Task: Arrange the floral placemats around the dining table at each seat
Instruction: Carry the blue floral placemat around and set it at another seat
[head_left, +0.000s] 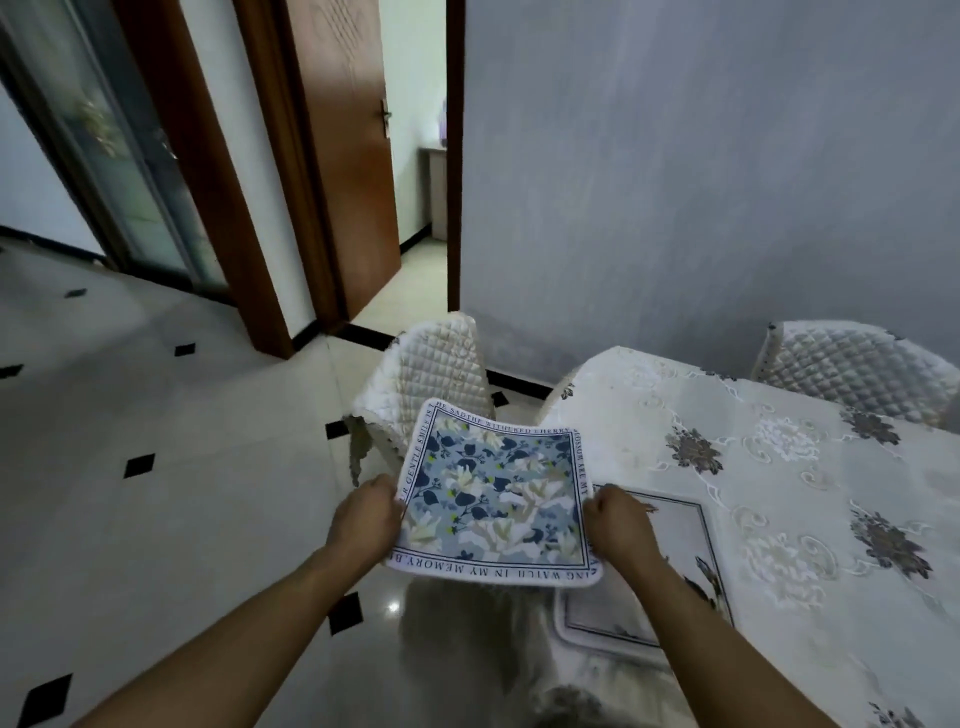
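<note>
I hold a blue-and-white floral placemat (493, 499) with a lettered border in the air, just off the table's near left corner. My left hand (366, 514) grips its left edge and my right hand (618, 522) grips its right edge. The mat sags slightly between them. A second placemat (675, 561) lies flat on the dining table (779, 467) near that corner, partly hidden under my right forearm and the held mat.
The table wears a pale lace-patterned cloth. A quilted cream chair (426, 379) stands at the table's end, beyond the held mat. Another quilted chair (857, 369) sits against the grey wall. Tiled floor spreads to the left; an open brown door (348, 156) is behind.
</note>
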